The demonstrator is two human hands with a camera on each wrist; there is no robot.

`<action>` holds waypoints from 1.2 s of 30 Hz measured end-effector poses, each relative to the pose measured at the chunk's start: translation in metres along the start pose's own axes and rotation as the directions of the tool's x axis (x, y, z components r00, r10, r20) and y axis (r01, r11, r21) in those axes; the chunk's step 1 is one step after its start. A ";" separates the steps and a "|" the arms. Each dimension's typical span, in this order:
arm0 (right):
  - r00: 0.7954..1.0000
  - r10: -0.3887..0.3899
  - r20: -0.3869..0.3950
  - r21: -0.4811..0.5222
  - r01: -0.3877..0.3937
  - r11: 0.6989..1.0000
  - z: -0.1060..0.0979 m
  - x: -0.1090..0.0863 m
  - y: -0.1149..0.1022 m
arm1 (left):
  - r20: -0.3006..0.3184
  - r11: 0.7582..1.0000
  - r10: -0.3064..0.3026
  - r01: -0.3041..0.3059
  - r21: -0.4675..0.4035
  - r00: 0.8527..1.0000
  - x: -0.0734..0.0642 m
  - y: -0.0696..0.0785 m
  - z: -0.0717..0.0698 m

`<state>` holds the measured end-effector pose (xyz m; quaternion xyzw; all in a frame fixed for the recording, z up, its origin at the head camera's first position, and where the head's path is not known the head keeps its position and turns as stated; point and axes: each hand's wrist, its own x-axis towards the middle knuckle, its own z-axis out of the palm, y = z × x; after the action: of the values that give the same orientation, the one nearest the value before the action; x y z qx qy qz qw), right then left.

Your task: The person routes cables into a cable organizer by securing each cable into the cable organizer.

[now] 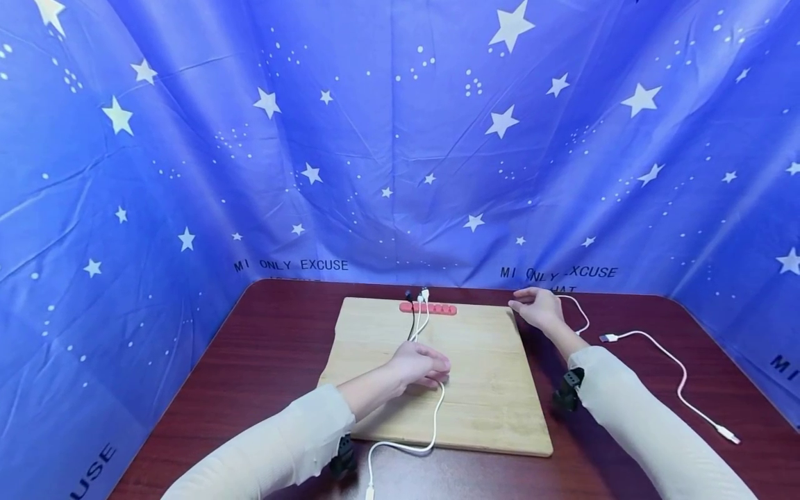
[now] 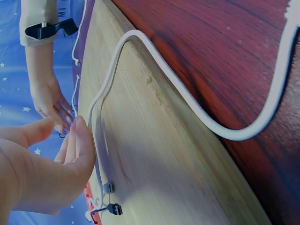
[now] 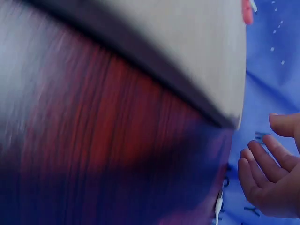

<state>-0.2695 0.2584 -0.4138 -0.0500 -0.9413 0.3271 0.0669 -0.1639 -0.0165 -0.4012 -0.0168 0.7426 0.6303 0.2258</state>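
My left hand (image 1: 417,364) is over the middle of a wooden board (image 1: 494,403), its thumb apart from the loosely bent fingers. A white USB cable (image 1: 435,417) runs beside and beneath those fingers, then over the board's front edge; the left wrist view shows the cable (image 2: 187,96) looping onto the table. Near the board's back right corner is my right hand (image 1: 540,309), thumb and fingers spread with nothing between them in the right wrist view. A red cable holder (image 1: 444,310) sits at the board's back edge, with white cables (image 1: 425,319) and a black cable (image 1: 412,321) at its left part.
On the dark red table (image 1: 250,368), another white USB cable (image 1: 678,368) lies to the right. A further white cable (image 1: 581,312) curves behind the right hand. A blue curtain (image 1: 400,153) with stars hangs behind the table and at both sides.
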 end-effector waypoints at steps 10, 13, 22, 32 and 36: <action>1.000 -0.024 -0.014 -0.147 0.022 0.989 -0.015 0.006 0.026 | -0.003 1.000 0.025 -0.025 -0.016 1.000 0.008 0.000 0.011; 1.000 0.011 -0.012 -0.162 -0.013 0.987 -0.020 0.008 0.033 | -0.003 0.999 0.031 -0.031 -0.028 1.000 0.010 0.000 0.012; 0.998 0.043 -0.043 -0.207 -0.051 0.977 -0.035 0.015 0.054 | 0.011 0.998 0.036 -0.035 -0.046 0.999 0.012 0.004 0.018; 0.991 -0.081 0.104 -0.339 0.112 0.934 -0.040 0.032 0.072 | 0.030 0.998 0.028 -0.027 -0.050 0.999 0.019 0.009 0.027; 0.989 -0.088 0.120 -0.361 0.126 0.924 -0.037 0.035 0.077 | 0.033 0.998 0.022 -0.020 -0.051 0.999 0.021 0.009 0.030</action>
<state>-0.2940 0.3459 -0.4297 0.0065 -0.9894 0.1429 0.0260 -0.1763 0.0197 -0.4033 -0.0041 0.7226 0.6515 0.2313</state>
